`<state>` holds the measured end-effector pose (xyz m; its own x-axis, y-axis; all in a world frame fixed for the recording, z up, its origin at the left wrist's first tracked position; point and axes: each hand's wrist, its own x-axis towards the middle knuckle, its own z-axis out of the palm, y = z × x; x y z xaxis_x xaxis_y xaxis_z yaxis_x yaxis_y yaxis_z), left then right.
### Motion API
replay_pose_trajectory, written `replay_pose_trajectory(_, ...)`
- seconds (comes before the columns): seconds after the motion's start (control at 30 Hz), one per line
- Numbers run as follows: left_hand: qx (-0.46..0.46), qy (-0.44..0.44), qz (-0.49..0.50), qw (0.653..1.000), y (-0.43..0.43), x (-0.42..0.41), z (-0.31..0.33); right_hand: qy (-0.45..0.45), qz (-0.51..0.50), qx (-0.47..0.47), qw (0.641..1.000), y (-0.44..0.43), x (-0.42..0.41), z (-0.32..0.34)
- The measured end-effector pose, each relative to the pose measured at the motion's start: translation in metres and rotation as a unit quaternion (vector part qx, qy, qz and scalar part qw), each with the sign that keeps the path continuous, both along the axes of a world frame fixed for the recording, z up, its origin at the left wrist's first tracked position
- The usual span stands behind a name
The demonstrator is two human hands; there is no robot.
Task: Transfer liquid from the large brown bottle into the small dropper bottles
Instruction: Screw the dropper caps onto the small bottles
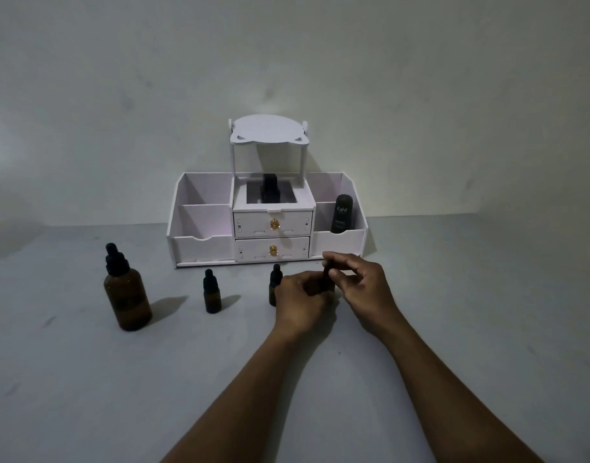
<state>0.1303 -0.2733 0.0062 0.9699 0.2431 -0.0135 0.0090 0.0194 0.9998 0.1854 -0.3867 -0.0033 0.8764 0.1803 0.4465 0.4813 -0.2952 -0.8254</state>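
Here, mid-desk, the left hand grips a small dropper bottle while the right hand pinches its cap. It is best to hold the body upright and twist gently. The large brown bottle stands capped toward the left edge.

the left hand hides most of the held dropper bottle and part of the middle dropper bottle.

A pale grey table carries a large brown bottle at the left, a small dropper bottle to its right, a second small dropper bottle further right, and a white drawer organizer at the back.
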Motion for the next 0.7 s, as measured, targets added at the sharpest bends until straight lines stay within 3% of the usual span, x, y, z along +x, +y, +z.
replay_pose_trajectory(0.2, -0.060, 0.009, 0.000, 0.998, 0.0008, 0.0003, 0.0037, -0.006, -0.022, 0.009, 1.000, -0.0019, -0.0007, 0.0012)
replay_pose_trajectory(0.37, -0.026, 0.010, 0.009, 1.000, -0.0002, 0.0003, 0.0024, -0.012, -0.031, 0.012, 0.999, -0.0034, 0.0007, 0.0003)
replay_pose_trajectory(0.6, -0.067, 0.015, 0.007, 0.998, -0.0003, -0.0011, 0.0043, -0.011, 0.001, -0.008, 1.000, -0.0043, -0.0004, 0.0014)
replay_pose_trajectory(0.7, -0.025, 0.004, 0.003, 1.000, 0.0017, 0.0000, 0.0036, -0.025, -0.010, -0.002, 1.000, -0.0046, 0.0003, 0.0010)
